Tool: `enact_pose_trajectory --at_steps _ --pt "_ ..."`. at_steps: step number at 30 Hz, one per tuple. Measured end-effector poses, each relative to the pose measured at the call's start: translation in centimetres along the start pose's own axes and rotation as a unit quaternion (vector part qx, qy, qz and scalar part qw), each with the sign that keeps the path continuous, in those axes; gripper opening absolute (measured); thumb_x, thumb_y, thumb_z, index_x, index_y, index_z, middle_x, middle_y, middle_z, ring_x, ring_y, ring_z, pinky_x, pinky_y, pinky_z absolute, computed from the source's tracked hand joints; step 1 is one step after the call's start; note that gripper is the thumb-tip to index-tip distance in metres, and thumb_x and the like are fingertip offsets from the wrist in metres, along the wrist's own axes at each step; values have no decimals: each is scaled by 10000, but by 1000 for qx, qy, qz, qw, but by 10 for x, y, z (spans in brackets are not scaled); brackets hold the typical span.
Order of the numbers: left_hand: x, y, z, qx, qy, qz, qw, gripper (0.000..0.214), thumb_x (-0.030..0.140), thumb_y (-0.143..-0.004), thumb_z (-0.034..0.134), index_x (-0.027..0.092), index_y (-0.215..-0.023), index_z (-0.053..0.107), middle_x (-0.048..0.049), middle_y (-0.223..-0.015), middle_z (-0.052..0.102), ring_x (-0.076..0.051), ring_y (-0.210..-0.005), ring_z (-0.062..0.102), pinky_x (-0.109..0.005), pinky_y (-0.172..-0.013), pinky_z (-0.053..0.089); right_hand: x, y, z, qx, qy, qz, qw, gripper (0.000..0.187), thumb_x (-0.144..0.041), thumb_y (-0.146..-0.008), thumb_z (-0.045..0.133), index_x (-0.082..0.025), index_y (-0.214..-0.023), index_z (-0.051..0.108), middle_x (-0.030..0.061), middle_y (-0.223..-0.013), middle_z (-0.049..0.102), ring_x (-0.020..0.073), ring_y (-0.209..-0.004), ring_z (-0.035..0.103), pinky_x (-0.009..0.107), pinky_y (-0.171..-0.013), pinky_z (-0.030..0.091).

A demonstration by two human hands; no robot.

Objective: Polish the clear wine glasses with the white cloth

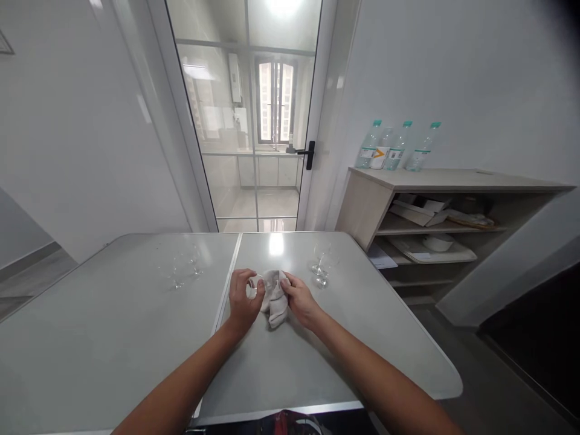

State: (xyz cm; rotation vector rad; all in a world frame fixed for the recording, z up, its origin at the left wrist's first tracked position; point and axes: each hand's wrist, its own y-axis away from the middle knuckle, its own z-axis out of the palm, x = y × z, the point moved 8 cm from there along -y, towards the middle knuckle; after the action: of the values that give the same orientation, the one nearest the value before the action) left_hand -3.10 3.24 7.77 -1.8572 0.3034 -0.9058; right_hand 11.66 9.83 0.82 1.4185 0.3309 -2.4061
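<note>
My left hand (245, 297) is curled around a clear drinking glass (254, 286), with only part of its rim and bowl showing between thumb and fingers. A crumpled whitish cloth (275, 305) is pinched in my right hand (301, 297), its loose end hanging toward the tabletop. The cloth meets the glass on its right side; whether some of it is tucked inside, I cannot tell. Beyond my right hand stand clear stemmed glasses (321, 278), overlapping in view. Off to the left are two more stemmed glasses, one nearer (176, 281) and one farther (195, 269).
The pale glossy table (136, 356) has a seam down its middle. A wooden shelf unit (369, 196) stands at the right, bearing several plastic bottles (396, 151) on top and trays and a bowl (437, 242) inside. Behind the table is a glass door (281, 199) with a black handle.
</note>
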Motion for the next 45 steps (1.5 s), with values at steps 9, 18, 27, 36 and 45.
enact_pose_trajectory --at_steps 9,18,27,36,45 --pt "22 8 15 -71 -15 83 994 183 185 -868 679 224 -1032 605 -81 -919 642 -234 -848 603 -368 -759 532 13 1 -31 133 126 -26 983 332 -359 -648 833 -137 -881 749 48 -773 728 185 -721 624 287 -678 470" --pt "19 10 18 -76 -6 65 995 192 179 -872 675 220 -1045 601 -72 -928 623 -221 -824 578 -364 -761 510 10 3 -33 147 160 -38 975 327 -393 -675 791 -143 -873 720 48 -814 712 184 -740 605 291 -692 460" --pt "7 7 18 -72 -14 30 997 129 207 -898 647 211 -1016 595 -50 -923 598 -176 -733 544 -334 -723 508 -29 8 -26 147 392 -127 899 131 -238 -847 558 -208 -934 652 33 -874 674 211 -826 595 313 -777 440" --pt "-2 10 21 -99 49 -36 993 45 215 -938 568 204 -956 607 -43 -907 614 -185 -831 600 -294 -696 502 -17 18 25 -166 520 -126 828 135 -188 -945 526 -232 -1061 579 2 -832 619 162 -709 497 264 -700 360" --pt "-25 13 35 -164 196 -218 942 254 403 -990 535 194 -899 646 -17 -865 635 -122 -605 567 -254 -574 475 14 17 10 -228 200 140 943 493 -625 -778 744 -192 -956 590 -15 -784 563 128 -674 480 236 -638 381"
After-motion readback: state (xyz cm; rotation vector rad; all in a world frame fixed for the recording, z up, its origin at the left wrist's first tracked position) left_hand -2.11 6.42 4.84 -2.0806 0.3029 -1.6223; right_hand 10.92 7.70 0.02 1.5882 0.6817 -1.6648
